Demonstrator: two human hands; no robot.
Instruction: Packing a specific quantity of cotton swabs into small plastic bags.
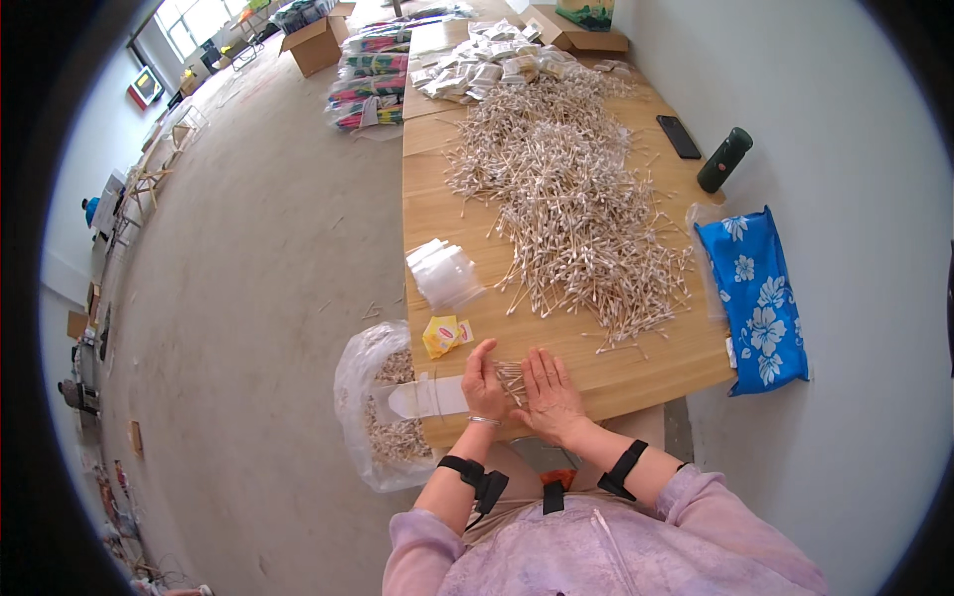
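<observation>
A small bunch of cotton swabs (511, 381) lies at the near edge of the wooden table, between my two hands. My left hand (484, 384) stands on its edge along the bunch's left side, its fingers stretched out. Flat on the right side of the bunch is my right hand (552, 395), its fingers extended. Neither hand is closed round the swabs, though both touch or nearly touch them. Left of my left hand, a pale translucent plastic strip (427, 398) with a rounded end sticks out past the table's edge. A large heap of loose swabs (571, 199) spreads beyond my hands.
Clear plastic bags (443, 273) and yellow cards (443, 335) lie at the left edge. A bag of swabs (396, 442) hangs beside it. Filled packets (492, 60) lie at the far end. Along the right are a phone (679, 137), a dark bottle (725, 160) and a blue flowered pouch (760, 303).
</observation>
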